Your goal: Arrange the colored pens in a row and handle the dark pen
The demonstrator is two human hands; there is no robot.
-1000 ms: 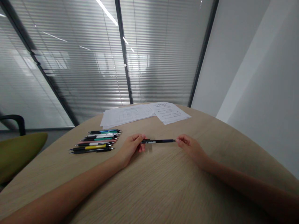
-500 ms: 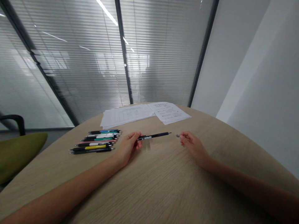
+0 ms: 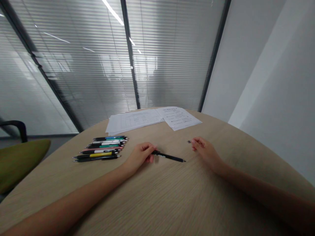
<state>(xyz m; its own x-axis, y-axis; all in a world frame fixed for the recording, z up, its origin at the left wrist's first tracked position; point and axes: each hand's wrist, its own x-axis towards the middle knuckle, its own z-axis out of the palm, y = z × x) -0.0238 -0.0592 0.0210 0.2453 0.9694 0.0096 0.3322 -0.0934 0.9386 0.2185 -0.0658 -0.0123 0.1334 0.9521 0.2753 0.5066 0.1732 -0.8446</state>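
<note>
My left hand (image 3: 140, 155) grips one end of a black pen (image 3: 169, 157) that slants down to the right, its far tip on or just above the round wooden table (image 3: 172, 193). My right hand (image 3: 204, 149) is a little to the right of the pen, fingers pinched on a small dark piece (image 3: 189, 142) that sticks out to the left. The two hands are apart. A row of several pens (image 3: 102, 149) in black, teal, white, pink and yellow lies left of my left hand.
White printed sheets (image 3: 152, 119) lie at the table's far edge. Glass walls with blinds (image 3: 98, 65) stand behind the table, a white wall on the right. An olive chair (image 3: 17, 157) sits beyond the table's left edge.
Both hands held the pen level at first. The right hand then came away with a small piece from its tip. The left hand has since lowered the pen towards the table.
</note>
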